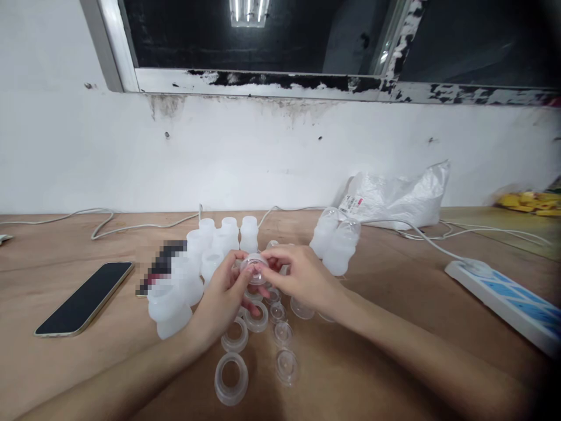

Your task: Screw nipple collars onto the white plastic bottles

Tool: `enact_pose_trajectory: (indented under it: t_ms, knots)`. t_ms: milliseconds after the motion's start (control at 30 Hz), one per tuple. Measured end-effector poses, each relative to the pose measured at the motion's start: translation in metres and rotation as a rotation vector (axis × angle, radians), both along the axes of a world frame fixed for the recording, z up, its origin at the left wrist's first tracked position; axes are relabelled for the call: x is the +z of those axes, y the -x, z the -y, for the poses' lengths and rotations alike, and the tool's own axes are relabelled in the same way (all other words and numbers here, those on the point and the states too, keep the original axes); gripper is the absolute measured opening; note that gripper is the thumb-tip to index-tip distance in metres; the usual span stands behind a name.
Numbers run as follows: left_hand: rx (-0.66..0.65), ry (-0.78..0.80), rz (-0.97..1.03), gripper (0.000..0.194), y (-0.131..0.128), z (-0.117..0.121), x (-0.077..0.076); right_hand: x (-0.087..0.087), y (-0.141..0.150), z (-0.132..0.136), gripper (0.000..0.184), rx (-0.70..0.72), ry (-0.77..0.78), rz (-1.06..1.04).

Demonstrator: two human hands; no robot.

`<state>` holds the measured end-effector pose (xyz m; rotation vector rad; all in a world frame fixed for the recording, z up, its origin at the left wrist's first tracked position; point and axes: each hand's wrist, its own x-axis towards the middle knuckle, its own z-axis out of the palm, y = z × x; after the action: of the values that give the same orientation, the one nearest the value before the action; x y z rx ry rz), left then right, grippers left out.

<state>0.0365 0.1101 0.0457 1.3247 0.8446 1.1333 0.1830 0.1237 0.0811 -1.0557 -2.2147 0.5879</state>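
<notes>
Both hands meet at the middle of the table around a translucent bottle screw ring point(255, 258), which seems to have a clear part inside it. My left hand point(223, 289) grips its left side, thumb on the near face. My right hand point(304, 273) pinches it from the right. Below them lies a column of loose screw rings point(231, 400). Beside it runs a row of small clear nipple-like discs point(287, 366). Several open frosted bottles point(170, 310) stand to the left, and two bottles with clear domed caps point(336, 254) stand behind my right hand, which partly hides more clear caps point(302, 308).
A phone point(85, 299) lies at the left, near a pixelated dark item point(162, 269). A white power strip point(508, 304) sits at the right, its cable point(427, 238) running back across the table. Against the wall rest a plastic bag point(398, 196) and yellow items point(528, 203).
</notes>
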Motion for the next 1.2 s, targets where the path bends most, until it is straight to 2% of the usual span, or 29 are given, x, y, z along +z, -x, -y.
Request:
enact_pose_trajectory:
  t_ms: [100, 167, 300, 433, 533, 700, 800, 933, 1100, 1200]
  knots:
    - [-0.015, 0.009, 0.03, 0.027, 0.0, -0.001, 0.001, 0.001, 0.0, -0.002, 0.016, 0.053, 0.032, -0.064]
    - [-0.017, 0.027, 0.065, 0.029, 0.0, -0.001, 0.002, 0.002, -0.003, -0.005, 0.021, 0.076, 0.015, -0.072]
    - [-0.009, 0.105, 0.193, 0.025, 0.001, 0.001, 0.003, 0.001, -0.012, -0.015, 0.026, 0.145, -0.112, 0.019]
    - [-0.092, 0.229, 0.277, 0.015, 0.0, 0.005, 0.001, -0.003, -0.013, -0.018, 0.022, 0.187, -0.195, 0.094]
    - [-0.135, 0.283, 0.282, 0.013, -0.002, 0.009, 0.002, -0.011, -0.005, -0.013, 0.03, 0.157, -0.079, 0.019]
    - [-0.232, 0.34, 0.34, 0.007, -0.002, 0.008, 0.007, -0.02, 0.004, -0.011, 0.035, 0.206, 0.276, -0.28]
    - [-0.271, 0.346, 0.346, 0.01, 0.0, 0.005, 0.008, -0.019, 0.001, -0.015, 0.035, 0.255, 0.336, -0.326]
    - [-0.209, 0.266, 0.312, 0.025, 0.0, 0.007, 0.006, -0.017, -0.006, -0.021, 0.035, 0.223, 0.194, -0.25]
    - [0.007, 0.139, 0.208, 0.036, -0.003, 0.015, 0.005, -0.011, -0.007, -0.016, 0.032, 0.184, 0.057, -0.111]
    - [-0.008, 0.104, 0.241, 0.035, -0.005, 0.017, 0.006, -0.004, -0.006, -0.01, 0.03, 0.213, 0.046, -0.096]
